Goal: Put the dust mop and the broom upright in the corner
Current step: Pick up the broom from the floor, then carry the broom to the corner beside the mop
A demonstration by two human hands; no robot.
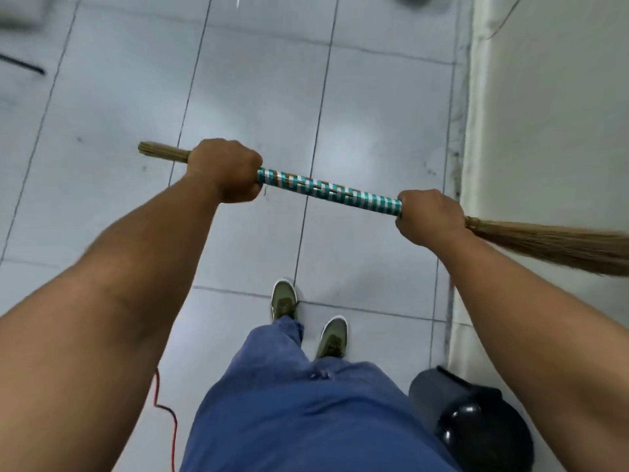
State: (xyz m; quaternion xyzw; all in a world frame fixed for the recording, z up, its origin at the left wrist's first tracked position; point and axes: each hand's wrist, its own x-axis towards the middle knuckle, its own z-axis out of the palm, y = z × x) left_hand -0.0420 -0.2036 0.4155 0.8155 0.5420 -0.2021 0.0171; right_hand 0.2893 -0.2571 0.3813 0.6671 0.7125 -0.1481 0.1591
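Broom (328, 190) bristles cut off at right edge.

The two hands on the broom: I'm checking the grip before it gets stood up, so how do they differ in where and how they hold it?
The left hand grips near the short stub end of the broom; the right hand grips where the long bristles fan out. The left hand sits higher and farther from the wall; the right hand is beside it. Both are closed overhand around the teal-striped handle, holding the broom roughly level.
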